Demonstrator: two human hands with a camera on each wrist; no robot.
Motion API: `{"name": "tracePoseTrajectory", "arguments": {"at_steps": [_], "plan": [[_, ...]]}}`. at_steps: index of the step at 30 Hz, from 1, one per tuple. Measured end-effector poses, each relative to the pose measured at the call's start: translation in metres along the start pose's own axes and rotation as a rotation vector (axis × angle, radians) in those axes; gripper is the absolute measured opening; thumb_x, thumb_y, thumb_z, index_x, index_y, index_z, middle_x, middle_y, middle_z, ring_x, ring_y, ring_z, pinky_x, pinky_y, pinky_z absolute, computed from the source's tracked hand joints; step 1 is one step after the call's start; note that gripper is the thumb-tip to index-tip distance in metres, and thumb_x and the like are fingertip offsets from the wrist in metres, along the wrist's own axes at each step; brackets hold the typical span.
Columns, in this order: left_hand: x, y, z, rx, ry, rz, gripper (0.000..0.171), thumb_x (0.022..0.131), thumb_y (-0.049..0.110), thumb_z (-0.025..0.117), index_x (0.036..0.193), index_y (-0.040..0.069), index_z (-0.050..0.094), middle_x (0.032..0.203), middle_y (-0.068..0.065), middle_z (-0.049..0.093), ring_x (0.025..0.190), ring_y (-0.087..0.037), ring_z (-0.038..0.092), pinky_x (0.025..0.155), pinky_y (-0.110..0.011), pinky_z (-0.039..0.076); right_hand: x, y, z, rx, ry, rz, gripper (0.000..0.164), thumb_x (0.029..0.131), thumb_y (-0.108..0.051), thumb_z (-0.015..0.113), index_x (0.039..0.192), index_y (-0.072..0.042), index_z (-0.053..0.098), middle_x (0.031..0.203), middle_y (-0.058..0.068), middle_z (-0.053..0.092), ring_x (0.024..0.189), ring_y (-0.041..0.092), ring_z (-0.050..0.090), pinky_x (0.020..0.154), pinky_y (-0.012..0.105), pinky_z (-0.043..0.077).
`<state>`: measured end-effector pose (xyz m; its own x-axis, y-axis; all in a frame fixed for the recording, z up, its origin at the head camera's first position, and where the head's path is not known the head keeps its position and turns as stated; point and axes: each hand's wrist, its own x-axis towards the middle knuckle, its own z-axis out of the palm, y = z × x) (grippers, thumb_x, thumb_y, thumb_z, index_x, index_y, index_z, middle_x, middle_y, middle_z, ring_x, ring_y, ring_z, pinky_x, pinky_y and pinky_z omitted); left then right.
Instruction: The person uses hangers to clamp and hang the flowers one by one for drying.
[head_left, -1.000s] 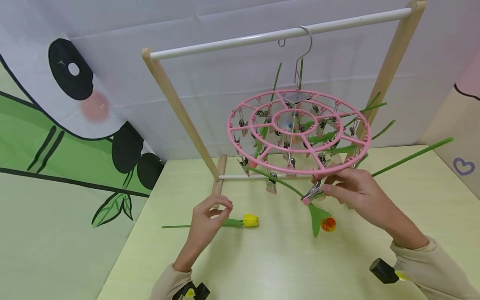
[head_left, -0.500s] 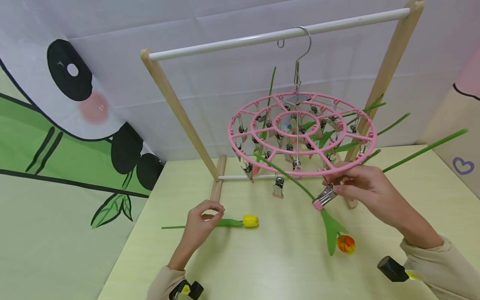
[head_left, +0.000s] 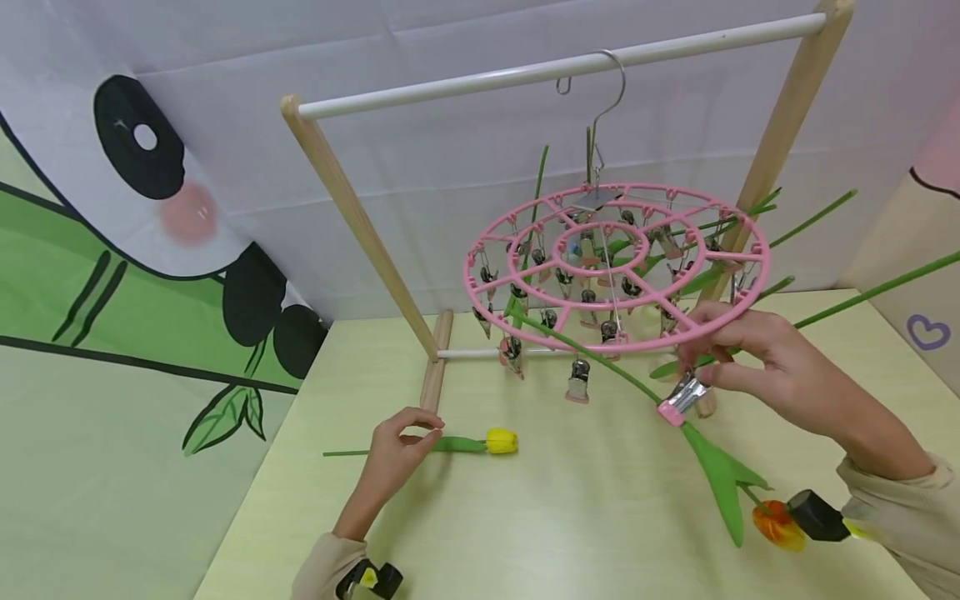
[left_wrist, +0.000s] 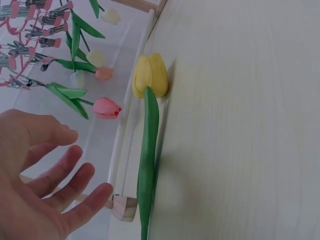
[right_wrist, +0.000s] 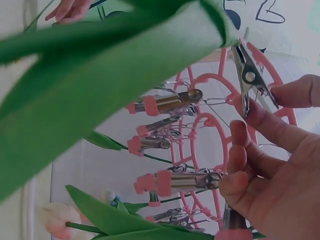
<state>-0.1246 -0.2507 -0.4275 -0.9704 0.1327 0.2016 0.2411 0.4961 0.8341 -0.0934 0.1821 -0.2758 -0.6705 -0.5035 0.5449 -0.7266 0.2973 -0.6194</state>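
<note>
My right hand [head_left: 795, 379] pinches a metal clip [head_left: 684, 396] under the near rim of the pink round clip hanger [head_left: 763, 262]. In the right wrist view thumb and forefinger are on the handles of this clip [right_wrist: 249, 76]. Its pink-tipped jaws hold the green stem of an orange tulip [head_left: 778, 525], whose flower hangs low beside the right wrist. My left hand [head_left: 393, 458] holds nothing, its fingers loosely bent above the table. Near it a yellow tulip [head_left: 501, 442] lies flat; the left wrist view shows its yellow flower [left_wrist: 150, 76] beyond the fingers.
The hanger hooks onto the white bar [head_left: 480, 82] of a wooden stand [head_left: 360, 225]. Several clips dangle from it, some bearing tulips, such as a pink tulip [left_wrist: 106, 107]. Long green stems stick out at the right. A printed cloth [head_left: 450, 192] forms the backdrop.
My right hand has moved right, carrying the clip and orange tulip; the tulip's flower now hangs lower in view. The hanger has swung slightly right. The left hand drifted slightly left.
</note>
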Motion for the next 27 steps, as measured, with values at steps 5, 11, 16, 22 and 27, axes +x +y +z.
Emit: {"name": "tracePoseTrajectory", "arguments": {"at_steps": [5,11,16,22,27], "plan": [[-0.001,0.007,-0.002,0.038,-0.007,0.004,0.014,0.082,-0.003,0.069,0.093,0.006,0.069,0.098,-0.004,0.066,0.093,-0.022,0.062,0.07,-0.027,0.056,0.003,0.004,-0.011,-0.002,-0.067,-0.014,0.041,0.076,0.021,0.057,0.093,-0.014,0.069,0.097,-0.003,0.065,0.097,0.008,0.054,0.075,0.019,0.044],[-0.001,-0.006,-0.005,0.097,-0.026,0.008,0.014,0.081,-0.003,0.07,0.091,0.006,0.069,0.101,-0.005,0.065,0.094,-0.023,0.06,0.07,-0.026,0.056,0.002,0.008,-0.011,0.022,-0.091,0.01,0.039,0.077,0.02,0.058,0.095,-0.012,0.07,0.099,-0.003,0.066,0.095,0.008,0.055,0.07,0.021,0.046],[-0.002,-0.012,-0.009,0.159,-0.071,-0.01,0.014,0.081,-0.001,0.069,0.093,0.007,0.069,0.098,-0.001,0.064,0.094,-0.024,0.058,0.073,-0.035,0.056,-0.001,0.006,-0.003,0.04,-0.085,0.061,0.034,0.079,0.017,0.061,0.1,-0.01,0.068,0.086,-0.003,0.067,0.072,0.009,0.054,0.056,0.023,0.045],[-0.003,-0.02,-0.017,0.269,-0.078,-0.03,0.017,0.08,-0.002,0.07,0.092,0.01,0.069,0.097,-0.001,0.065,0.092,-0.025,0.059,0.074,-0.041,0.055,-0.004,-0.001,0.003,-0.04,-0.039,0.172,0.031,0.083,0.009,0.063,0.108,-0.01,0.069,0.079,-0.005,0.059,0.069,0.01,0.05,0.055,0.02,0.046],[-0.005,-0.025,-0.022,0.345,-0.094,-0.065,0.018,0.078,-0.001,0.072,0.092,0.009,0.07,0.098,-0.003,0.066,0.093,-0.026,0.06,0.076,-0.043,0.054,-0.003,-0.004,0.007,-0.019,-0.009,0.225,0.025,0.085,0.008,0.061,0.106,-0.006,0.068,0.081,-0.002,0.061,0.068,0.012,0.055,0.055,0.022,0.051]]}}
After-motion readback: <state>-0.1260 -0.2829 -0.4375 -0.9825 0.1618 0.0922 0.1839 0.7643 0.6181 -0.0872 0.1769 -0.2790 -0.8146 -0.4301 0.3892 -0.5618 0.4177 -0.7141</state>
